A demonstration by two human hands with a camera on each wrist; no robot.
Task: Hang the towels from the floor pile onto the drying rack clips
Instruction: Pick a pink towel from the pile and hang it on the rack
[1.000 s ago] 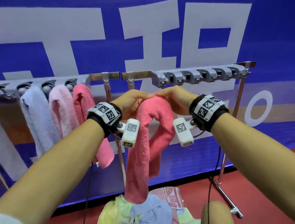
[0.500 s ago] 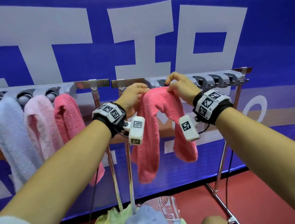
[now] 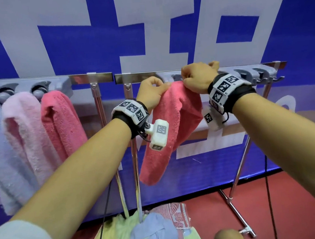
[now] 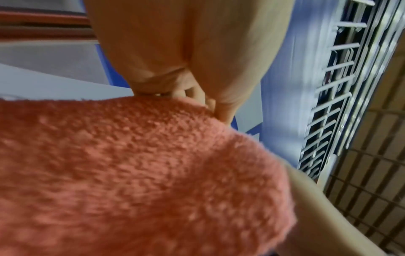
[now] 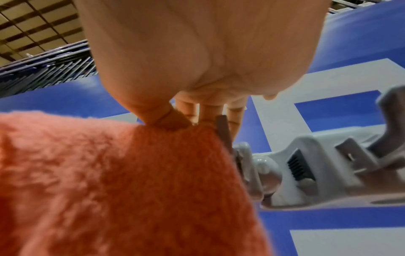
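Both hands up at drying rack [image 3: 100, 79] rail, right half. Left hand [image 3: 151, 93] pinches top fold of coral towel [image 3: 170, 129], fingers curled. Right hand [image 3: 198, 77] grips same fold w/ thumb + fingers, pressed at grey clips [image 5: 306, 166]. Rest of towel hangs below. 3 towels already clipped along left half. Towel pile [image 3: 149, 234] on floor under rack.

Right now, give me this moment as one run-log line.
step: clipping | left hand: pinches coral-pink towel | right hand: pinches towel top at grey clip strip | hung: three towels, left clips | floor pile: remains
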